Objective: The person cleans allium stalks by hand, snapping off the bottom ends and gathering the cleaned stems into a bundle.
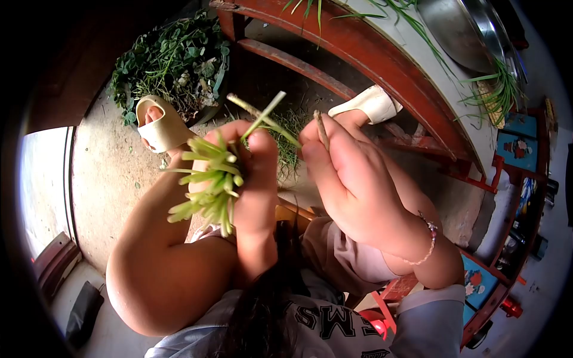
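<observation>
My left hand [256, 185] is closed round a bunch of chives [209, 179], whose pale green stem ends fan out towards the left. Between its thumb and forefinger a single pale stem [267, 115] sticks up. A thin stalk with a brownish end [253, 109] crosses behind that stem and slants down towards the fingertips of my right hand [358, 173]. Those right fingers are pinched together, with a short brown strand [321, 128] showing between them. Whether the slanting stalk is also in the right hand's grip, I cannot tell.
A basin heaped with green leaves [173, 65] stands on the floor by one slipper [160, 124]. Grassy scraps [289, 140] lie between my feet. At upper right, a red-edged table [412, 77] carries long chives [501, 89] and a metal bowl [459, 30].
</observation>
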{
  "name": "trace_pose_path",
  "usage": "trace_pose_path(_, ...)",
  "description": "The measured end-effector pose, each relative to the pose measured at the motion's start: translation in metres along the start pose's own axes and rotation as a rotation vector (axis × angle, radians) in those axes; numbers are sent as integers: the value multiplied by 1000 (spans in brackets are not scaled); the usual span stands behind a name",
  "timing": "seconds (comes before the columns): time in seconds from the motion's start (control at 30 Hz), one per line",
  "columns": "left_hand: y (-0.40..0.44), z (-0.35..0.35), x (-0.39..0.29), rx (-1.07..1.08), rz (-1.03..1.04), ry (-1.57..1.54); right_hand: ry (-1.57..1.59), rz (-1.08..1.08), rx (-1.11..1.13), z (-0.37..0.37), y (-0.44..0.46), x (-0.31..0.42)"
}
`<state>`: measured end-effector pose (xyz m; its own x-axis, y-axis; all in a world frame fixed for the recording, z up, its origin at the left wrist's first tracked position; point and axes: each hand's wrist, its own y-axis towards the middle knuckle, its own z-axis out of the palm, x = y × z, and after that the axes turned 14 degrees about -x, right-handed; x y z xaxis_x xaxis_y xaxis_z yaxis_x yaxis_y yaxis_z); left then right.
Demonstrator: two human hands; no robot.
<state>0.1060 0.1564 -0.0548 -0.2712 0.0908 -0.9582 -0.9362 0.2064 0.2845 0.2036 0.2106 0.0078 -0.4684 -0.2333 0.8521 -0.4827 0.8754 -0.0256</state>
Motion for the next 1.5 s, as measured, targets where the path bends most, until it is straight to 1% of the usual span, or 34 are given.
trace_pose_path(0.03,1,0,5,-9,8,48,-62,-80,-9,-1,0,-1)
trace_pose_path(0.1,9,7,2,-29,24,132,-123,-159,-15,-2,-1,-1)
trace_pose_path(0.13,7,5,2,-9,-35,49,-115,-142,1,-2,-2,-1)
trace_pose_path(0.23,12,4,8,-52,-63,3,-70,-111,12,-2,-3,-5)
trace_pose_path(0.27,14,8,4,-66,-129,-69,-50,-104,10,-2,-4,-6)
trace_pose_path(0.37,18,5,14,-71,-109,-48,-57,-81,10,-2,-4,-9)
trace_pose_path(0.4,21,6,19,-98,-54,-17,-56,-81,11,-3,-4,-9)
trace_pose_path(0.47,30,8,16,-96,-80,-7,-51,19,59,-6,-3,-7)
trace_pose_path(0.53,27,3,31,-102,-144,-23,-38,17,44,-5,-5,-12)
trace_pose_path(0.6,30,5,32,-106,-163,-4,-25,15,30,-7,-5,-13)
trace_pose_path(0.67,32,4,37,-110,-180,17,-16,105,59,-10,-5,-14)
trace_pose_path(0.7,34,5,37,-107,-172,37,-15,104,60,-12,-4,-15)
trace_pose_path(0.8,35,2,50,-107,-163,74,54,133,-36,-13,-4,-26)
trace_pose_path(0.83,36,2,52,-108,-165,88,58,130,-35,-15,-3,-27)
trace_pose_path(0.93,35,5,55,-81,-160,82,201,326,-32,-18,0,-23)
trace_pose_path(0.97,35,8,52,-58,-149,56,202,325,-33,-18,2,-21)
trace_pose_path(1.03,35,6,50,-41,-150,26,364,412,12,-18,5,-19)
trace_pose_path(1.1,31,5,38,-103,-470,-245,405,424,21,-16,5,-17)
trace_pose_path(1.13,28,3,32,-78,-605,-281,445,436,33,-16,5,-16)
trace_pose_path(1.17,26,2,28,-77,-604,-281,446,435,32,-15,5,-15)
trace_pose_path(1.23,23,2,23,124,-735,-532,518,448,99,-16,4,-14)
trace_pose_path(1.3,17,5,19,147,-766,-537,524,437,99,-15,4,-12)
trace_pose_path(1.37,15,8,17,273,-874,-933,728,476,106,-15,5,-9)
trace_pose_path(1.4,14,8,14,266,-948,-992,727,475,105,-15,5,-9)
trace_pose_path(1.47,12,7,7,274,-971,-946,831,498,142,-15,5,-9)
trace_pose_path(1.5,11,7,4,280,-993,-897,830,498,143,-15,5,-7)
